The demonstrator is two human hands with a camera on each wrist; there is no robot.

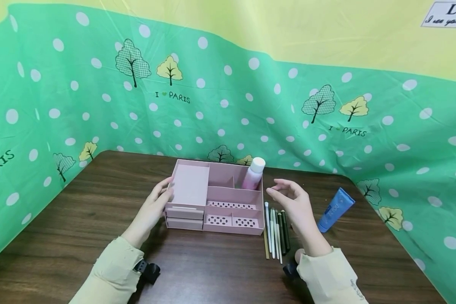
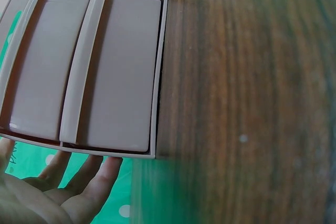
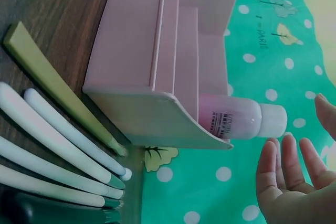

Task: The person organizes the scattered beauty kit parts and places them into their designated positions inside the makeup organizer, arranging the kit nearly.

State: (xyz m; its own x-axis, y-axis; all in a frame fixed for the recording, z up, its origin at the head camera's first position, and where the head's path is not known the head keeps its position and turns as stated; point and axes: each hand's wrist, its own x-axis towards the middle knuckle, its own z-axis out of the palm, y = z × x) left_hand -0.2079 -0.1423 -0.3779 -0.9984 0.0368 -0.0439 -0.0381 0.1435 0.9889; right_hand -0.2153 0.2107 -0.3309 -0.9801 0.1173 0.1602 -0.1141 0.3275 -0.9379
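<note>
The governing relation, as judged, was that of the bottle (image 1: 251,179) to the right hand (image 1: 294,202), the nearer of the two. In the head view, the bottle lay to the upper left of that hand, separated from it by a gap. It stood in the upper-right compartment of the pink organizer (image 1: 191,185), white cap uppermost, long axis near upright with a slight lean to frame right. In the right wrist view, the axis ran across the frame, cap pointing right; the fingers (image 3: 291,166) were just below the cap, loosely bent, released and empty. The left hand (image 1: 152,207) rested against the organizer's left wall, fingers extended, not clenched. In the head view, brushes (image 1: 276,236) lay side by side on the desk (image 1: 220,270), between the organizer and the blue tube (image 1: 336,210) at frame right.
</note>
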